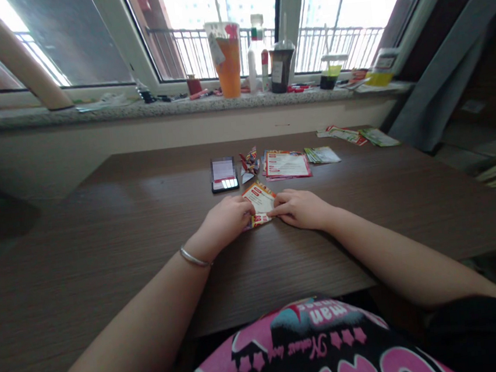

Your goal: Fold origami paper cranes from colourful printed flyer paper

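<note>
A printed paper flyer [260, 199] lies on the table between my hands, its near edge folded up so that a strip of the colourful back shows. My left hand [232, 217] is closed on the flyer's left side, fingers curled and thumb side down on the paper. With the index finger along the fold, my right hand [300, 207] grips the right edge; its other fingers are bent. Just beyond the flyer sits a folded paper piece [250, 163] with pointed corners. A stack of similar flyers [287, 164] rests to its right.
A phone [224, 175] with a lit screen lies left of the folded piece. Green leaflets [323, 155] and more leaflets [348, 135] are at the back right. On the windowsill [170, 107] stand an orange drink cup [230, 65], a dark cup [280, 69] and several bottles.
</note>
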A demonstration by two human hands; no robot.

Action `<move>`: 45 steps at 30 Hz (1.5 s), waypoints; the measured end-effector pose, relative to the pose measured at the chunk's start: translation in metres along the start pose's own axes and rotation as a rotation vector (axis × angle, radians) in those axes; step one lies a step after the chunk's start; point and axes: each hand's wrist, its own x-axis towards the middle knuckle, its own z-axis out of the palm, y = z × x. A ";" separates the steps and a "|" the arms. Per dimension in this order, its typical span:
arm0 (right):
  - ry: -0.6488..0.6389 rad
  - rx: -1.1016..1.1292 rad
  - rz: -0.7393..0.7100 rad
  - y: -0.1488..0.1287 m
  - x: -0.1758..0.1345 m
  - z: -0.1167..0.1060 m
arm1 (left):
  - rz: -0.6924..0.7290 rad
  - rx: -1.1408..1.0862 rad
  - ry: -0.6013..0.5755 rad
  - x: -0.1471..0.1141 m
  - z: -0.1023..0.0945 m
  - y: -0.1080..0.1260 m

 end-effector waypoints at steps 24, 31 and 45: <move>-0.017 0.087 0.083 -0.001 0.004 -0.004 | 0.045 0.258 0.053 -0.012 0.002 0.025; -0.005 0.168 0.151 0.004 0.004 -0.006 | 0.054 0.281 0.060 -0.012 0.000 0.021; -0.090 0.049 0.159 0.004 0.002 -0.011 | 0.050 0.316 0.010 -0.014 -0.001 0.026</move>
